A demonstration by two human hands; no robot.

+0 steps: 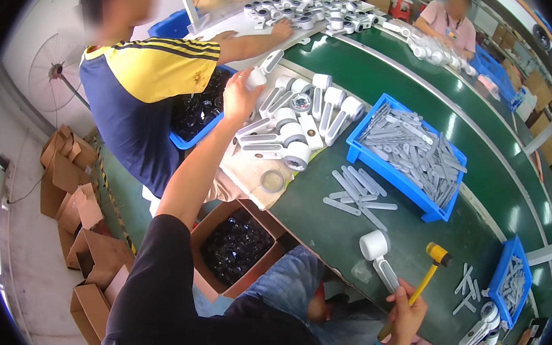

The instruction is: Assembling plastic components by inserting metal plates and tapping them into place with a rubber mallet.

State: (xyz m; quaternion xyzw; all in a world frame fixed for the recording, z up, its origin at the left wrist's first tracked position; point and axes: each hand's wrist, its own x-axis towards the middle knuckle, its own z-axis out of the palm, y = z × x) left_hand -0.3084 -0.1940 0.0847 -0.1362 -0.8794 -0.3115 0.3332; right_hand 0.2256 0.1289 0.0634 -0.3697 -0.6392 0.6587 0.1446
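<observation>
My left hand (pixel 241 99) reaches far out to the left and closes round a white unit with a round head and a flat handle (pixel 272 61). It is above a cluster of similar white units (pixel 288 123) on a cloth-covered surface. Low on the right, my right hand (pixel 407 314) grips a mallet (pixel 423 283) with a yellow handle and a yellow-and-black head. Another white unit (pixel 376 246) lies beside the mallet, its handle end at my right fingertips; whether they grip it too I cannot tell.
Grey strips (pixel 358 192) lie loose on the green table (pixel 305 215). A blue bin (pixel 451 214) holds more strips; a smaller blue bin (pixel 525 269) stands right. A carton (pixel 206 269) of dark pieces sits by my legs. One co-worker (pixel 145 72) is at left, another (pixel 452 25) across the belt.
</observation>
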